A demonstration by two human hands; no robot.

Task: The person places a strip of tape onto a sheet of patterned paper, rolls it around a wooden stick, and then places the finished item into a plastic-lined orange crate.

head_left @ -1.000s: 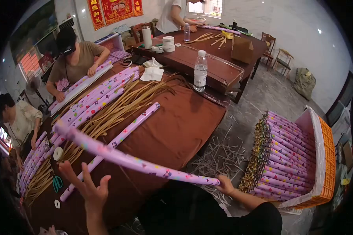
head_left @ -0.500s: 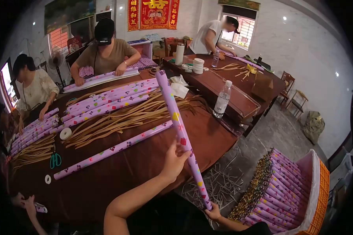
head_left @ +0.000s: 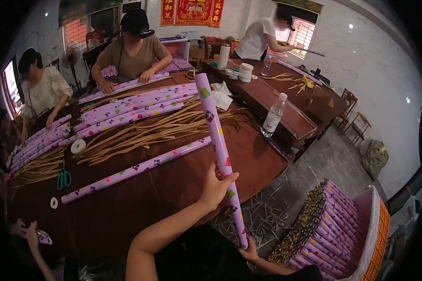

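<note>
My left hand [head_left: 215,187] is wrapped round the middle of a long purple patterned tube [head_left: 212,117], thumb across its front. The tube slants upright, its top end above the table. At its lower end, my right hand [head_left: 251,251] closes its fingers on the tube near the floor side of the table. Behind it, a second purple patterned tube [head_left: 136,170] lies across the brown tabletop [head_left: 173,206]. Beyond that is a spread of tan strips [head_left: 140,133], with several more purple tubes [head_left: 136,101] behind them.
To my right, an orange basket [head_left: 380,234] holds many purple tubes with gold-looking ends. Grey strips [head_left: 258,210] litter the floor. Teal scissors [head_left: 64,179], a white tape roll [head_left: 78,146] and a water bottle [head_left: 274,115] stand or lie on the tables. Several people work around them.
The tube in my hands has turned, showing different pattern marks, and stands slightly steeper. My view has shifted a little. Across the room, a person in white has raised a thin stick-like object.
</note>
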